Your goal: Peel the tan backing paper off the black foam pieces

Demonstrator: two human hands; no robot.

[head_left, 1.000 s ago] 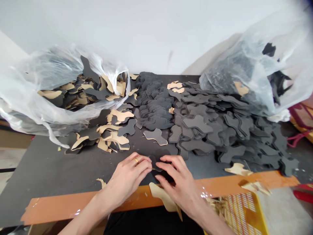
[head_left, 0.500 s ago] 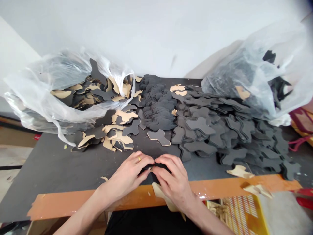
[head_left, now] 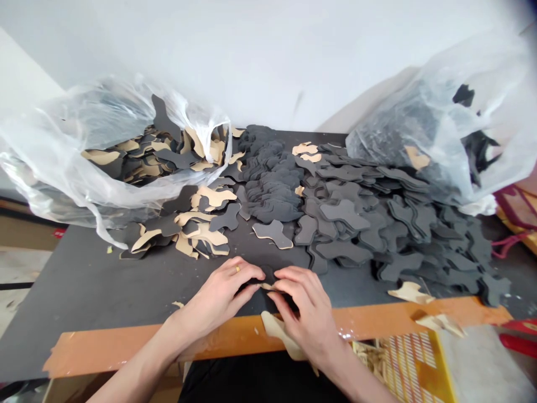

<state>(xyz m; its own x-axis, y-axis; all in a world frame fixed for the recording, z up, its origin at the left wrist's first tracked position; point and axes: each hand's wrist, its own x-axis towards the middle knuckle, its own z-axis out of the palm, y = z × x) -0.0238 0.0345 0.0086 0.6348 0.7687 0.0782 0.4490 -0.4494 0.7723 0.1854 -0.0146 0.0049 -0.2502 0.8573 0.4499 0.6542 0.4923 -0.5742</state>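
Observation:
My left hand (head_left: 222, 290) and my right hand (head_left: 300, 308) meet over the table's front edge, pinching a dark foam shape (head_left: 268, 277) between them. Its tan backing film (head_left: 277, 330) is partly peeled and hangs down past the orange edge under my right hand. Much of the shape is hidden by my fingers. Nearest my hands lies a grey foam shape with a tan rim (head_left: 273, 233). Several heaps of dark foam shapes (head_left: 344, 224) and tan-backed pieces (head_left: 201, 224) spread across the black tabletop (head_left: 104, 285).
Clear plastic bags (head_left: 104, 145) (head_left: 423, 123) full of foam shapes sit at the back left and back right against a white wall. An orange strip (head_left: 126, 350) lines the front edge. Below it at right, a yellow crate (head_left: 413, 364) holds tan peeled scraps.
My hands have shifted slightly apart, and a small tan corner now shows between my fingertips. The peeled backing still hangs over the edge.

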